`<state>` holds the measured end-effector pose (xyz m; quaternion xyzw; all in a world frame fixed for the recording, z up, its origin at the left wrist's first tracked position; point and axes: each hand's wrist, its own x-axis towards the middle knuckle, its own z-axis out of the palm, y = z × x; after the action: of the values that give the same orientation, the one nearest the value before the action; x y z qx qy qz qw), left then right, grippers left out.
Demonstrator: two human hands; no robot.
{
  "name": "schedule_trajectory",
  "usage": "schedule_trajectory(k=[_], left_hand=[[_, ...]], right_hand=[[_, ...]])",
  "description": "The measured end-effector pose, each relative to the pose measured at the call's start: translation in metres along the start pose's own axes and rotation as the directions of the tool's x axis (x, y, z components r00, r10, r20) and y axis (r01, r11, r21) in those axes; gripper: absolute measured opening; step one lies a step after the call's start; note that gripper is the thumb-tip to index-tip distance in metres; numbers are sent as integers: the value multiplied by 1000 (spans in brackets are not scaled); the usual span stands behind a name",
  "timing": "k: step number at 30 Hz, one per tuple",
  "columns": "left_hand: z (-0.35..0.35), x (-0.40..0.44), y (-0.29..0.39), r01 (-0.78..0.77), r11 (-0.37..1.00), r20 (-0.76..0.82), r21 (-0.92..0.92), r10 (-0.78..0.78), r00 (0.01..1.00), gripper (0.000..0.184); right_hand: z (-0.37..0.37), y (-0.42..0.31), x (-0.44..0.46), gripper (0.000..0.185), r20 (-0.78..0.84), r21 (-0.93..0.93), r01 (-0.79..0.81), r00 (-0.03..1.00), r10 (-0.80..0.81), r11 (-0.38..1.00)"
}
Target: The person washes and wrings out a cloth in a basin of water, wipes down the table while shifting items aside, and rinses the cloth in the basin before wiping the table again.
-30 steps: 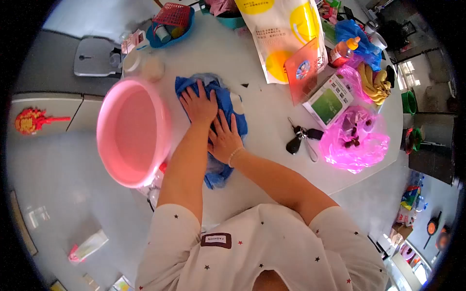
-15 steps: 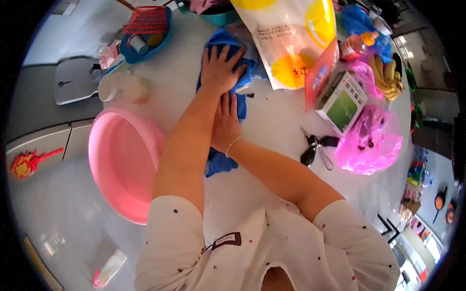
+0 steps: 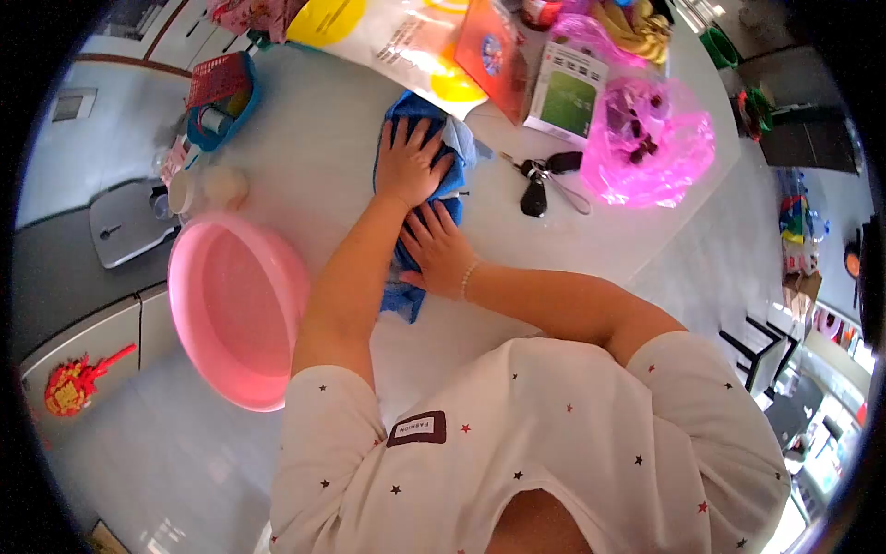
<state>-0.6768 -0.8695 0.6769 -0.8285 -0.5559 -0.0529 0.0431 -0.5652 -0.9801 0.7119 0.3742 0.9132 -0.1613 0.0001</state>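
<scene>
A crumpled blue cloth (image 3: 403, 294) lies on the white table (image 3: 314, 120). My left hand (image 3: 407, 168) is spread flat on its upper part, fingers apart and pointing away from me. Lower and to the right, my right hand (image 3: 441, 251) rests on the cloth with its fingers spread. It has a beaded bracelet at the wrist. The cloth's far end touches or lies just under the edge of a large white and yellow bag (image 3: 397, 46). Left of my left forearm stands a pink basin (image 3: 235, 309).
Car keys (image 3: 535, 189), a green and white box (image 3: 565, 92), an orange-red packet (image 3: 494, 60) and a pink plastic bag (image 3: 646, 148) lie to the right. Bananas (image 3: 637, 35) are behind them. A blue basket (image 3: 242, 115) and a jar (image 3: 182, 192) stand at the left.
The view has shifted and turned. Both hands moved with the cloth, first away from me, then toward the keys. The white and yellow bag now lies lower and more sideways in view.
</scene>
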Motion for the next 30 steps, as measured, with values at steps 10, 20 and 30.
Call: schedule_trajectory(k=[10,20,30], left_hand=[[-10,-48,77,-43,996,-19,-78,41,999,53],[-12,-72,116,-6,994,-36,-112,2,999,53],[-19,-63,179,24,990,28,-142,-20,999,56]], right_hand=[[-30,148,-77,43,-437,2,-226,876,204,974],[-55,158,-98,42,-311,182,-360,862,401,915],[-198,269,-187,28,-324,892,-61,605,727,448]])
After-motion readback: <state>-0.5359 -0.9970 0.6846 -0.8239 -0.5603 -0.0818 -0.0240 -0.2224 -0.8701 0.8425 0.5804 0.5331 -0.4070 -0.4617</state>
